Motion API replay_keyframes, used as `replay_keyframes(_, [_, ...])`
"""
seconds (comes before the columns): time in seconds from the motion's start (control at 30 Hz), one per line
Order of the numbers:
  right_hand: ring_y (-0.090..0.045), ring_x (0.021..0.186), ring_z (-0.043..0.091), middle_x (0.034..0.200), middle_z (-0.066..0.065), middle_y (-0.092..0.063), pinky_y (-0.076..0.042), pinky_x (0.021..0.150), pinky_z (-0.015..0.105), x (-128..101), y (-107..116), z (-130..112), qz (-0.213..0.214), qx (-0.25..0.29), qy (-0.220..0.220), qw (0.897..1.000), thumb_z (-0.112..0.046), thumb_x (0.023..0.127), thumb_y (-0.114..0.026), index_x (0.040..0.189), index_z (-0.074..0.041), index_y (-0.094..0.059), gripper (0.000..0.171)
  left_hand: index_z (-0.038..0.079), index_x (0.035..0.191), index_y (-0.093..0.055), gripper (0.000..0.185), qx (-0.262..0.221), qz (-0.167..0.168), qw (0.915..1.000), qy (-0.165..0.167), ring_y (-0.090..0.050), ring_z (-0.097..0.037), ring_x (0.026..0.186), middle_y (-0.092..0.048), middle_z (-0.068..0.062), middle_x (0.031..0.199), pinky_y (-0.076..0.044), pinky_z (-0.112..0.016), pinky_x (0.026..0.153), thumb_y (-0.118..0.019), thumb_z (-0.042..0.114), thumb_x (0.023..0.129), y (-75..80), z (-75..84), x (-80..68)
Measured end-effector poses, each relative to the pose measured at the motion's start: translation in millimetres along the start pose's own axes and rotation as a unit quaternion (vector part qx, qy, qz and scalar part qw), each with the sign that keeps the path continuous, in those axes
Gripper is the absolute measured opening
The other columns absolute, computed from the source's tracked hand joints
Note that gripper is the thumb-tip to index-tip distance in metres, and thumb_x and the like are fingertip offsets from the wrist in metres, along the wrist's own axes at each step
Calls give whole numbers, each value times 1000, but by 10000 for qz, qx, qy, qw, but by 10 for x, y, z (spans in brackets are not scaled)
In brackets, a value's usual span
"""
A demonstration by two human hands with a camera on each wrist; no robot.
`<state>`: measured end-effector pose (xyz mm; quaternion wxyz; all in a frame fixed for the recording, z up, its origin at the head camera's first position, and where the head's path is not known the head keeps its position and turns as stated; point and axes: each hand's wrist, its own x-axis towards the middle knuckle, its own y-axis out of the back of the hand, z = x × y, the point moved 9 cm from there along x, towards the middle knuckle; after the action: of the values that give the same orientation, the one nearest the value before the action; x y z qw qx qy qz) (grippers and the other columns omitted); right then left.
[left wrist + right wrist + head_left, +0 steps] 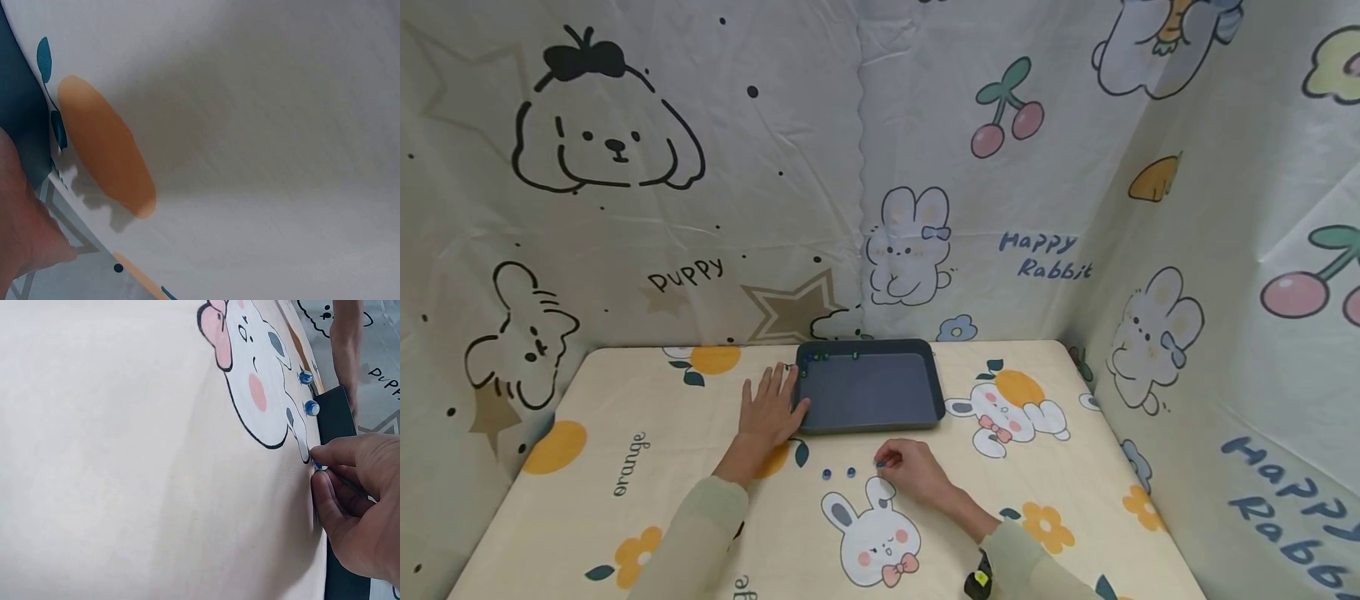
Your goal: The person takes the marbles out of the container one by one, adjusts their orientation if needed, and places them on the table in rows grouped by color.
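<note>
My right hand [913, 472] pinches a blue marble [319, 465] between thumb and index finger, low over the tablecloth just in front of the tray. In the right wrist view the marble is partly hidden by the fingertips. Two more blue marbles, one on the left [827, 474] and one nearer the hand [851, 472], lie on the cloth. My left hand [769, 414] rests with spread fingers against the left edge of the dark grey tray [868, 392]. Several small green and blue marbles [822, 357] sit inside the tray, mostly in its far left corner.
A cream tablecloth [685, 442] printed with oranges, flowers and rabbits covers the table. Behind the tray rises a white patterned curtain [790, 208], and another stretch of it [1225, 358] stands along the right side.
</note>
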<state>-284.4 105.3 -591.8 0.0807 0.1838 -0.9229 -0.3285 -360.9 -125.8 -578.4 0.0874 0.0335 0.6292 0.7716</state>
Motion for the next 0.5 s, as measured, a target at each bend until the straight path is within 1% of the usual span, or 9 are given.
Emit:
replay_keyframes(0.2, [-59,73,4,82,-8,-63,-52,67,23,-10,-7,-19,1,-121,32,9999,2,84,-75,91,-11,-71,15,7,160,-17,73,-12,-16,10000,9,-9,-39,150,-12,-23,163,-1,-63,116,-38,49,104,-21,-14,11])
replay_keyframes(0.5, [-57,73,4,82,-6,-61,-52,67,22,-16,-19,-50,-60,-255,98,9996,3,82,-75,88,-11,-69,17,7,160,-18,73,-16,9,10000,2,-11,-39,150,-13,-23,163,-3,-63,116,-39,49,104,2,-7,4])
